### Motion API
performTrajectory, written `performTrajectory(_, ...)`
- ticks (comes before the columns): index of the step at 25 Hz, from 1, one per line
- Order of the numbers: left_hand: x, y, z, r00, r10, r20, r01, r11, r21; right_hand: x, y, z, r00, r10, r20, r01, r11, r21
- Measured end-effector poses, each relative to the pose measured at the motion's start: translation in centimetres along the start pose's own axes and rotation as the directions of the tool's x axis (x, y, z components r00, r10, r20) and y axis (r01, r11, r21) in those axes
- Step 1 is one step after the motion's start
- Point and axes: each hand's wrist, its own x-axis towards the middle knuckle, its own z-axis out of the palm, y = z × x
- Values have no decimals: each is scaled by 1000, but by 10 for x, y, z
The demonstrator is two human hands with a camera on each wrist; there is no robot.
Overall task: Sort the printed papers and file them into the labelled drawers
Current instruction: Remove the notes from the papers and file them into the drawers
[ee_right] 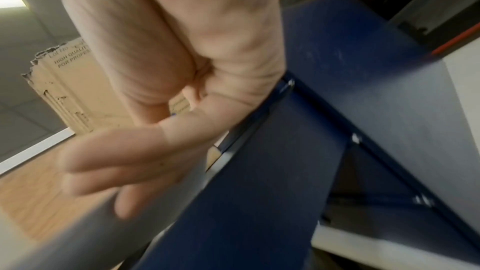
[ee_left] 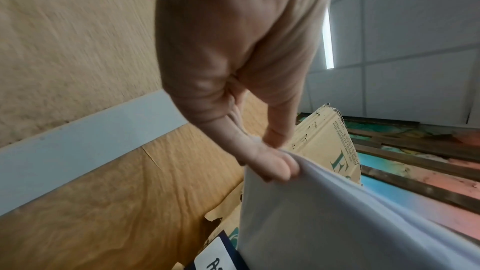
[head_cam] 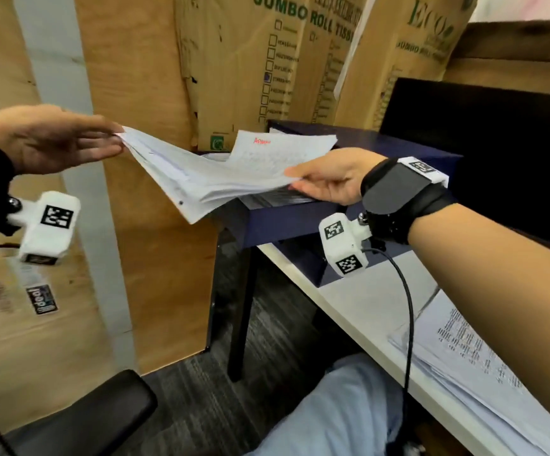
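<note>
A stack of printed white papers (head_cam: 217,172) hangs in the air over the open top drawer (head_cam: 283,212) of a dark blue drawer unit (head_cam: 398,149). My left hand (head_cam: 115,141) pinches the stack's far left corner, thumb against fingers, as the left wrist view shows at the hand (ee_left: 275,165) and paper (ee_left: 324,223). My right hand (head_cam: 295,179) holds the right edge, thumb on top and fingers (ee_right: 116,167) underneath. The top sheet bears a red handwritten word. A white drawer label (ee_left: 221,260) shows partly; its text is cut off.
The drawer unit stands on a white table (head_cam: 332,297), where more printed sheets (head_cam: 464,350) lie near the right. Tall cardboard boxes (head_cam: 250,60) and wood panels stand behind. A black screen (head_cam: 497,143) is at the right, a black chair armrest (head_cam: 102,416) at the lower left.
</note>
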Motion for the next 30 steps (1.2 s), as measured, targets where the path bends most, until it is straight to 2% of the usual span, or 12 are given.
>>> performTrajectory(2,5,4,-1,1000,-28,-13,27,998,-64,-6,4,6,990,108,95,-99,990,-95)
performTrajectory(4,7,8,-3,993,-65,98,69,997,-40,-9,5,9,983,144,115,-131,985,-112)
performTrajectory(7,4,8,0,963,-150,223,126,985,118,-9,7,5,982,160,105,-158,987,-27)
performTrajectory(10,5,14,11,968,-197,155,188,980,72,-5,12,-5,983,168,69,-173,981,90)
performTrajectory(12,2,18,17,957,-223,184,219,975,40,-2,15,-9,987,153,42,-158,972,174)
performTrajectory(16,-10,21,40,907,-281,313,197,941,275,2,18,-8,996,93,-13,-87,970,227)
performTrajectory(20,-9,26,56,958,-221,183,145,923,357,-4,18,-10,998,55,19,-57,983,172)
performTrajectory(23,1,31,48,982,-163,96,99,875,473,-10,19,-22,994,-78,-78,65,985,-162)
performTrajectory(25,7,36,43,990,-125,67,74,857,511,-10,21,-32,953,-258,-160,176,899,-402)
performTrajectory(27,12,41,42,992,-117,51,78,873,482,-7,22,-38,861,-468,-201,274,758,-592)
performTrajectory(29,14,41,49,992,-123,39,94,894,437,-3,25,-37,734,-663,-147,344,550,-761)
performTrajectory(30,15,39,55,990,-134,41,105,902,419,-3,26,-32,698,-711,-83,384,470,-795)
